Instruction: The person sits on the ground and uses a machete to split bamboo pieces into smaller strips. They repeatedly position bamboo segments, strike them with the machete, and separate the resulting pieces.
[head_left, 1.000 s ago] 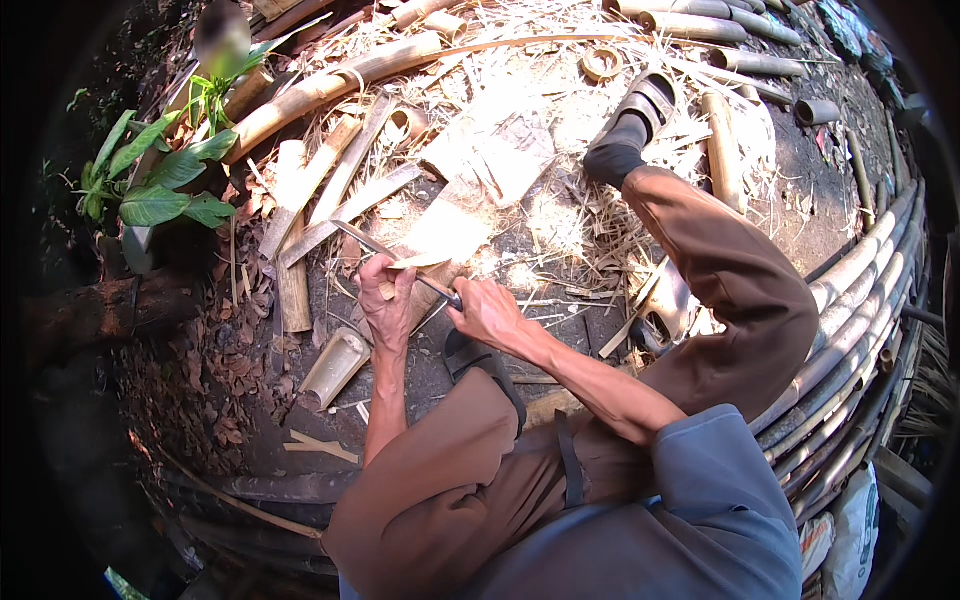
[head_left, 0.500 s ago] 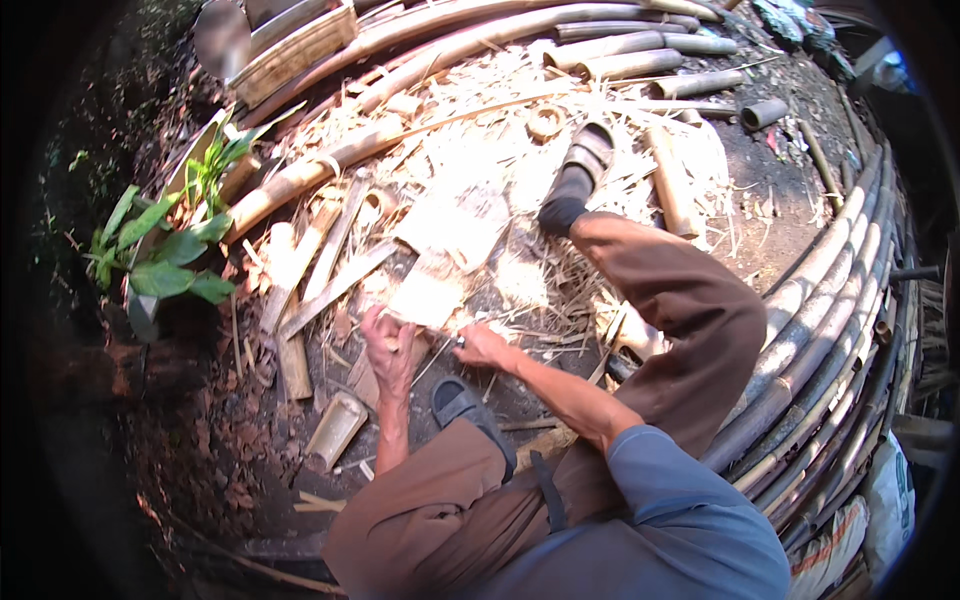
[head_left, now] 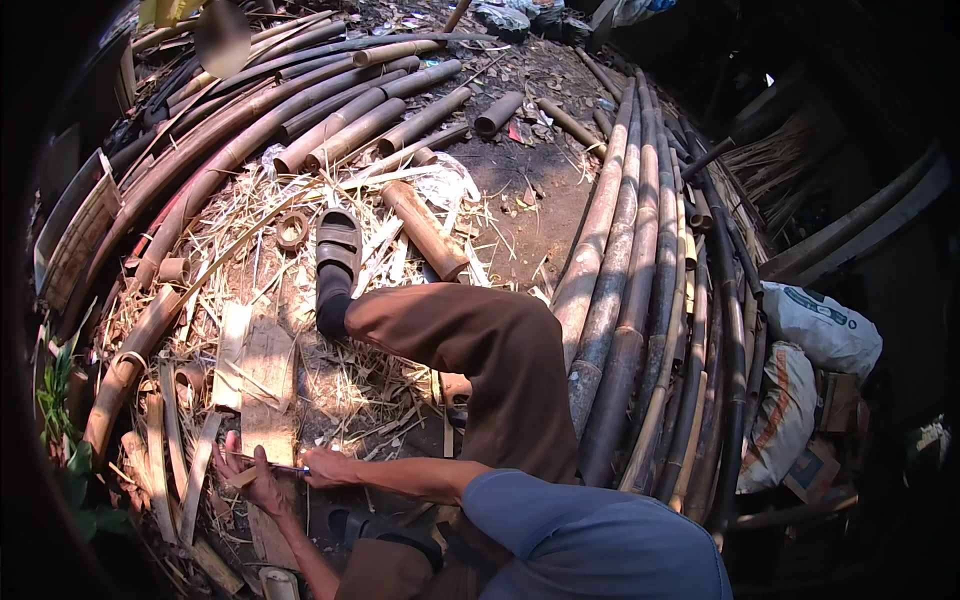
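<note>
My right hand [head_left: 328, 468] is closed around the handle of a knife [head_left: 288, 468], whose thin blade points left toward my other hand. Palm up, my left hand [head_left: 264, 490] has its fingers partly curled against a small pale bamboo piece [head_left: 242, 478]. The blade lies across or just above that palm; whether it touches the piece I cannot tell. Just beyond both hands lies a flat wooden board [head_left: 268, 385] with a few slivers on it. Beside the board's left edge is a pale split bamboo slat [head_left: 231, 350].
Bamboo shavings [head_left: 375, 385] litter the ground around my sandalled foot [head_left: 338, 250]. Long bamboo poles [head_left: 610, 300] run along my right, and more poles [head_left: 240, 150] curve across the far left. A short bamboo section [head_left: 425, 230] lies ahead. White sacks [head_left: 820, 325] sit at the right.
The view has swung to the right, so the hands and board appear farther left. My left hand's fingers are less tightly curled, and the knife blade now shows between the hands.
</note>
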Demonstrator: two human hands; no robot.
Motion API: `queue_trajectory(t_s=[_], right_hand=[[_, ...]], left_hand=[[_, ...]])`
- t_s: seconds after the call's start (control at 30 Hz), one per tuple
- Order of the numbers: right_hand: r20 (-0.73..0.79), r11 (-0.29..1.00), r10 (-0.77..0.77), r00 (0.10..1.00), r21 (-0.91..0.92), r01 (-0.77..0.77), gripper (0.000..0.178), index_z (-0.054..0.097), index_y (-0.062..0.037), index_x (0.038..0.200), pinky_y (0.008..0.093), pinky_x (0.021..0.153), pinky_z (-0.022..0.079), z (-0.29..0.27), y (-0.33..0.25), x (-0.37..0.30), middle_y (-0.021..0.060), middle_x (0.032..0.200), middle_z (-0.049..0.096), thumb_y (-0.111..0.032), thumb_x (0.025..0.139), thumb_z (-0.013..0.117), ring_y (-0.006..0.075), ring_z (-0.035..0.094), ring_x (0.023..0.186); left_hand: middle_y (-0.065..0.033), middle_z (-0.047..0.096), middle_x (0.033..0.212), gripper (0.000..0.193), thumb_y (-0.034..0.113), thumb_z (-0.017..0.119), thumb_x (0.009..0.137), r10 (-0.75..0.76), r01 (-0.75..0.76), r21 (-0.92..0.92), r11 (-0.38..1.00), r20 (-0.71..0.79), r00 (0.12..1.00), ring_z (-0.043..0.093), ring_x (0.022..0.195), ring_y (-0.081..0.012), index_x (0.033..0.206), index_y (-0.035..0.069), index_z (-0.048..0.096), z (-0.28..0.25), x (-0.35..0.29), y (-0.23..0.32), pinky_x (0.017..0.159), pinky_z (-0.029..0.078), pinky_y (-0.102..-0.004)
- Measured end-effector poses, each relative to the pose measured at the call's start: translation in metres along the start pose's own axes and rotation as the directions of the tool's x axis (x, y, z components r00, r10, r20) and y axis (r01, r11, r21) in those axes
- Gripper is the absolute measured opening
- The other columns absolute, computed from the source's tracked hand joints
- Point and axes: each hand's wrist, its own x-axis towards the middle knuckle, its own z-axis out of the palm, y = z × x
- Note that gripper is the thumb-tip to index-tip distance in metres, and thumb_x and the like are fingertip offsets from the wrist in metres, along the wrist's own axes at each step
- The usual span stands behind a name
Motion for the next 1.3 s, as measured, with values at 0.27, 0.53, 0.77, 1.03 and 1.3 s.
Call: queue_trajectory(t_s=[0.27, 0.53, 0.77, 1.03, 1.3], right_hand=[[-0.207, 0.982, -0.185, 0.961, -0.073, 0.174, 0.032, 0.065, 0.0047, 0.085, 0.0504, 0.069, 0.053, 0.010, -0.007, 0.006, 0.0254, 0.078, 0.065, -0.026, 0.077, 0.065, 0.0420, 0.066, 0.078], [0.184, 0.996, 0.064, 0.981, -0.075, -0.051, 0.038, 0.068, 0.0057, 0.084, 0.0504, 0.076, 0.053, -0.014, -0.013, 0.009, 0.0303, 0.084, 0.066, -0.032, 0.081, 0.065, 0.0433, 0.067, 0.085], [0.021, 0.998, -0.043, 0.999, 0.050, 0.041, 0.036, 0.066, 0.0053, 0.087, 0.0464, 0.065, 0.050, -0.029, -0.011, -0.036, 0.0244, 0.068, 0.063, -0.031, 0.083, 0.065, 0.0370, 0.065, 0.066], [-0.237, 0.948, 0.282, 0.930, 0.215, -0.232, 0.032, 0.067, 0.0028, 0.088, 0.0392, 0.060, 0.049, -0.118, -0.038, -0.040, 0.0180, 0.064, 0.064, -0.028, 0.084, 0.060, 0.0275, 0.064, 0.059], [-0.389, 0.927, 0.354, 0.850, 0.263, -0.266, 0.036, 0.066, 0.0013, 0.100, 0.0341, 0.062, 0.049, -0.173, -0.023, -0.053, 0.0094, 0.065, 0.064, -0.031, 0.085, 0.062, 0.0171, 0.063, 0.063]], left_hand=[[-0.0063, 0.059, 0.102, 0.049, -0.002, 0.071, 0.083, 0.288, -0.287, 0.133, 0.949, 0.012, 0.958, 0.055, 0.089, -0.0137, 0.128, -0.001, 0.051, -0.012, -0.002, 0.034, 0.081, 0.046, -0.0269], [-0.0004, 0.062, 0.071, 0.012, 0.013, 0.067, 0.092, -0.149, 0.152, -0.072, 0.986, 0.048, 0.988, 0.058, 0.066, -0.0081, 0.091, 0.001, 0.068, -0.024, 0.035, 0.009, 0.063, 0.048, -0.0237], [-0.0123, 0.054, 0.092, 0.033, 0.022, 0.065, 0.092, 0.116, 0.265, 0.595, 0.759, -0.524, 0.844, 0.054, 0.089, -0.0238, 0.113, -0.002, 0.057, -0.095, 0.035, -0.018, 0.082, 0.045, -0.0375], [-0.0158, 0.055, 0.111, 0.038, 0.016, 0.066, 0.080, 0.141, -0.507, 0.754, 0.418, 0.498, 0.856, 0.051, 0.111, -0.0326, 0.114, 0.004, 0.056, 0.036, -0.019, -0.055, 0.093, 0.040, -0.0468], [-0.0134, 0.059, 0.087, 0.024, 0.005, 0.057, 0.088, -0.093, -0.261, 0.600, 0.756, 0.493, 0.865, 0.060, 0.078, -0.0306, 0.111, 0.002, 0.055, 0.004, -0.022, -0.059, 0.071, 0.050, -0.0413]])
